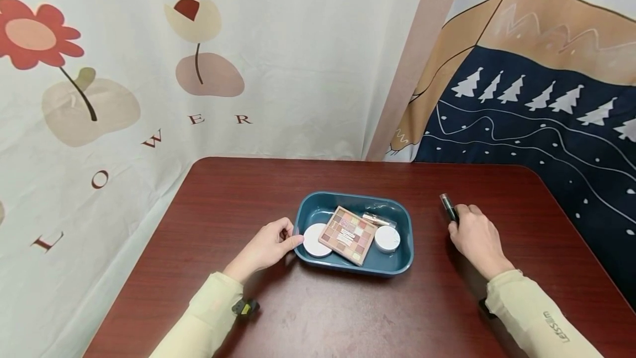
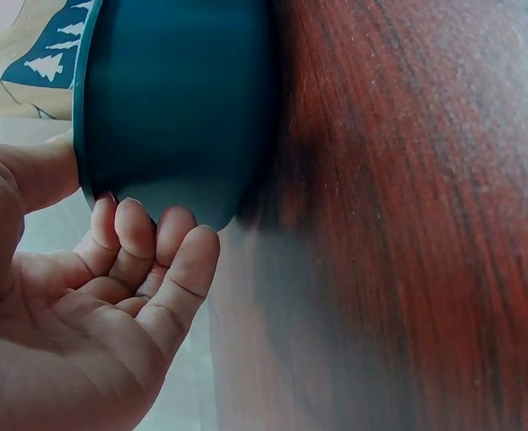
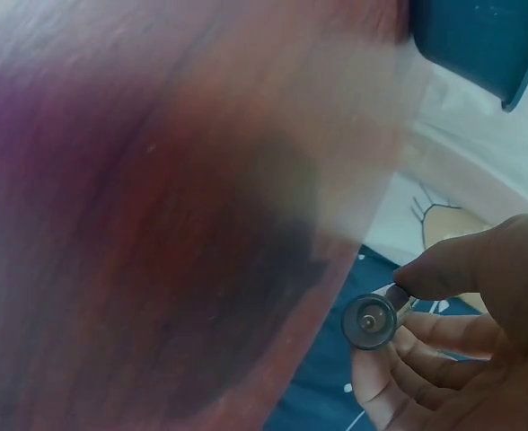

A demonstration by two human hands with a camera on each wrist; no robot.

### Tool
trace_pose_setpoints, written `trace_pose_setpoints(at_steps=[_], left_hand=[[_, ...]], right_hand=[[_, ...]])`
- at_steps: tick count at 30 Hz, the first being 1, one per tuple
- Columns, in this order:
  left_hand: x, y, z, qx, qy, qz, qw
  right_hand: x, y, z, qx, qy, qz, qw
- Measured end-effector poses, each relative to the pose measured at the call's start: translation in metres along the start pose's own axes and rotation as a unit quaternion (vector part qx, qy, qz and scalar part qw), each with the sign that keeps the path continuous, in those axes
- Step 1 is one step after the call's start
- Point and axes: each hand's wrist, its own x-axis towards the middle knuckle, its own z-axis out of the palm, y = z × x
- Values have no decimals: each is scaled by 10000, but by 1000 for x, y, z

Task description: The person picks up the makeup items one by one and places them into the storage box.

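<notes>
My left hand point(image 1: 270, 245) grips the left rim of a blue plastic tray point(image 1: 397, 261). In the left wrist view the thumb lies over the rim and the curled fingers point(image 2: 185, 269) are against the outer wall. Inside the tray, a square eyeshadow palette point(image 1: 348, 236) leans partly over a white round compact point(image 1: 313, 243). A white lidded jar point(image 1: 387, 239) and a slim clear tube point(image 1: 380, 220) sit beside it. To the tray's right, my right hand point(image 1: 478, 239) pinches a slim black cosmetic tube point(image 1: 449, 207) with a pale end. Its round end point(image 3: 369, 321) faces the right wrist camera.
The tray stands on a dark red wooden table point(image 1: 238, 187) with rounded far corners. Behind the table hangs a white curtain point(image 1: 308, 70) with flowers and letters, and at the right a navy cloth point(image 1: 507, 126) with white trees.
</notes>
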Motion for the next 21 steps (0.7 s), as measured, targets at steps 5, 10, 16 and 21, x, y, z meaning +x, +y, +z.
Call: trace_pose_setpoints(at_steps=[5,10,16,21], left_hand=[[-1,0,0,13,18,-37,10000],[-1,0,0,79,18,-51,10000],[0,0,0,61,13,-18,10000],[0,-1,0,50,-5,-17,10000]], right_hand=[[0,-8,-2,74,131,-155,9998],[0,-14,-4,129,108,-253,9995],[0,-20,-6,179,115,-302,9993],[-1,-26,-7,204,153,-375,9990]])
